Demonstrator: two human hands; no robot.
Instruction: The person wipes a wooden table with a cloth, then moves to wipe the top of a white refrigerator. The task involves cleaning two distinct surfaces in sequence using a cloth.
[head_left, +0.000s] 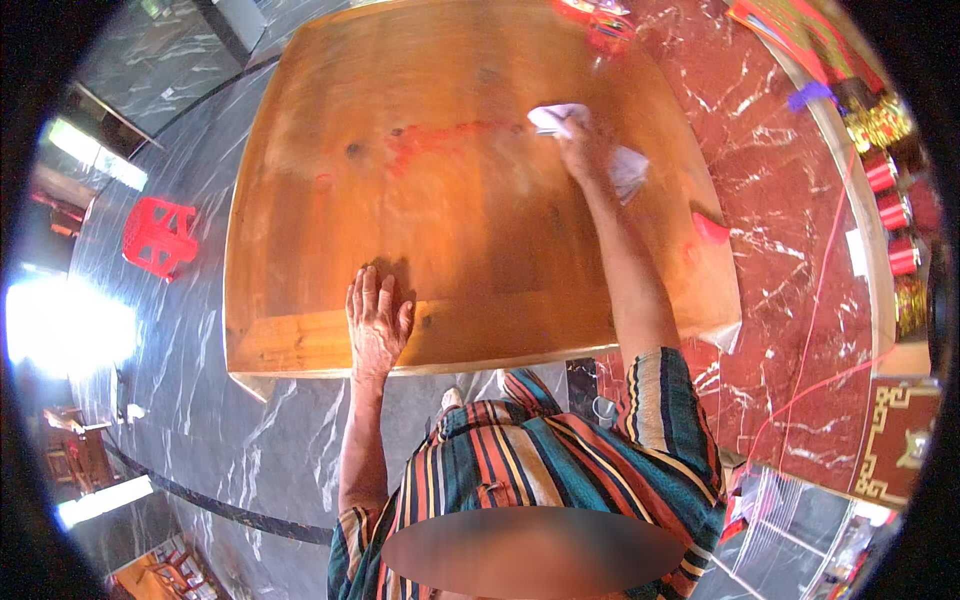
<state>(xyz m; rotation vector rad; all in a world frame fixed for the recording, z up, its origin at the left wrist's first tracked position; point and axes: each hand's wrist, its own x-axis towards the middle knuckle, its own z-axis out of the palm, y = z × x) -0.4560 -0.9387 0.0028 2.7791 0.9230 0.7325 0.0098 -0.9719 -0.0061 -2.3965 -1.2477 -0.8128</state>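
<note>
A wooden table (450, 247) with a glossy orange-brown top stands before me. My left hand (375, 322) lies flat on its near edge, fingers spread, holding nothing. My right hand (577, 146) is at the far right part of the top, gripping a folded white cloth or paper (559, 120) against the wood. A second pale crumpled piece (628, 172) lies beside my right wrist. Red smears (420, 146) run across the middle of the top, left of my right hand. Some fingers of the right hand are hidden.
Red wrapped items (609, 31) sit at the table's far right corner, and a small red piece (709, 228) lies by its right edge. A red plastic stool (161, 238) stands on the grey floor at left. A pink cord (817, 300) crosses the red marble floor at right.
</note>
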